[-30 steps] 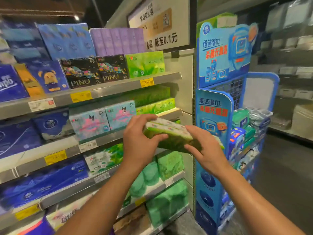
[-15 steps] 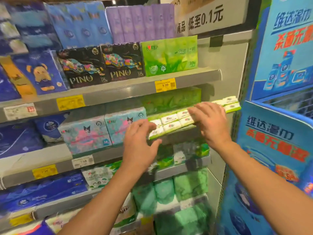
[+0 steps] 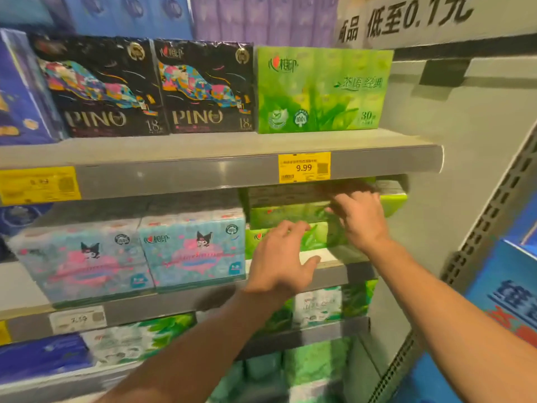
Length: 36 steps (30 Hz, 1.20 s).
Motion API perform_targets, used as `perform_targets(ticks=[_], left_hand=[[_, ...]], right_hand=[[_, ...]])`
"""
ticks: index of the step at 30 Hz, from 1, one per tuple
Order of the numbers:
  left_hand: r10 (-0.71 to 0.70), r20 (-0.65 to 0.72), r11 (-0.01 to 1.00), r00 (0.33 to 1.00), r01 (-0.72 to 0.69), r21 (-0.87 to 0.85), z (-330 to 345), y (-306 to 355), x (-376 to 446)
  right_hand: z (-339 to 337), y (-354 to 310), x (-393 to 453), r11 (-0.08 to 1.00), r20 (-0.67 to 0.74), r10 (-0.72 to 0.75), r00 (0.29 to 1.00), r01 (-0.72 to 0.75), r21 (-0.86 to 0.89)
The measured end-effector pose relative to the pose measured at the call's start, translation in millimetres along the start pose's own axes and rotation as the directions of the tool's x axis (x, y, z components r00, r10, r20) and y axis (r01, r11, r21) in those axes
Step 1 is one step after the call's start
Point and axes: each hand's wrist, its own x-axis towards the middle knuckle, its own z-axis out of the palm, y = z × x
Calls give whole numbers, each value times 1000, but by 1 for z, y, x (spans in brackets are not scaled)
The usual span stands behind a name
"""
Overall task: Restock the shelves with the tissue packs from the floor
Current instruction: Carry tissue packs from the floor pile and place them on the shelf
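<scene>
A green tissue pack [image 3: 392, 200] lies on top of the stack of green packs [image 3: 284, 216] at the right end of the second shelf [image 3: 334, 276], deep under the shelf above. My right hand [image 3: 361, 221] rests against its front with fingers stretched out. My left hand [image 3: 280, 258] hovers with fingers spread in front of the lowest green pack [image 3: 315, 238]. I cannot tell whether it touches the pack. Neither hand holds anything.
The shelf above [image 3: 203, 173] carries two black PINO packs [image 3: 101, 88] and a green pack [image 3: 322, 88], with a yellow 9.99 tag [image 3: 304, 167]. Pastel cartoon packs [image 3: 191, 248] stand left of the stack. More green packs [image 3: 316, 306] fill lower shelves. A blue display stand [image 3: 508, 301] flanks the right.
The green pack went from both hands in mid-air onto the stack on the second shelf and was pushed further in. Both hands have let go; the view moved closer.
</scene>
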Motion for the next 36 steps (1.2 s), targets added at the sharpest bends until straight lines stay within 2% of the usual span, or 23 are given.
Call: perform_targets(ticks=[3, 6, 9, 11, 14, 17, 20, 22, 24, 26, 28, 31, 33, 36], left_hand=[[-126, 6, 992, 992, 126, 25, 10, -9, 17], [-158, -49, 987, 986, 160, 26, 17, -10, 17], [-214, -128, 976, 968, 218, 17, 21, -6, 16], [-263, -160, 964, 951, 265, -13, 24, -2, 16], [-256, -157, 967, 954, 254, -33, 29, 2, 11], [-260, -105, 965, 960, 260, -13, 38, 5, -3], [-113, -160, 994, 981, 111, -22, 48, 9, -19], [6, -244, 997, 970, -25, -77, 54, 14, -28], [76, -256, 976, 964, -124, -177, 59, 21, -36], [158, -202, 939, 967, -210, -273, 67, 29, -47], [240, -76, 889, 968, -251, -384, 77, 38, -63], [342, 178, 832, 922, -210, -514, 96, 52, -103], [448, 282, 794, 849, -232, -562, 103, 74, -133], [612, 348, 720, 710, -317, -618, 101, 123, -186]], right_hand=[[-3, -7, 17, 1000, 217, 17, 976, -15, -10], [-5, -10, 24, 1000, 353, 22, 935, -19, -10], [-6, -11, 26, 1000, 428, 16, 904, -22, 11], [-8, -14, 27, 999, 432, -4, 902, -15, 42], [-12, -16, 26, 997, 356, -3, 934, -25, 74], [-11, -18, 15, 988, 240, 129, 962, -145, 50], [-3, -19, -10, 969, 45, 194, 980, -198, 149], [0, -18, -35, 962, -8, 177, 984, -172, 212], [-4, -17, -67, 941, -49, 190, 981, -168, 294], [-20, -20, -104, 910, -72, 259, 963, -218, 353], [-39, -28, -145, 885, -45, 359, 932, -325, 333], [-71, -50, -215, 785, 12, 585, 811, -570, 242], [-97, -68, -263, 713, 10, 690, 724, -681, 165], [-146, -99, -336, 585, -38, 811, 584, -809, 64]])
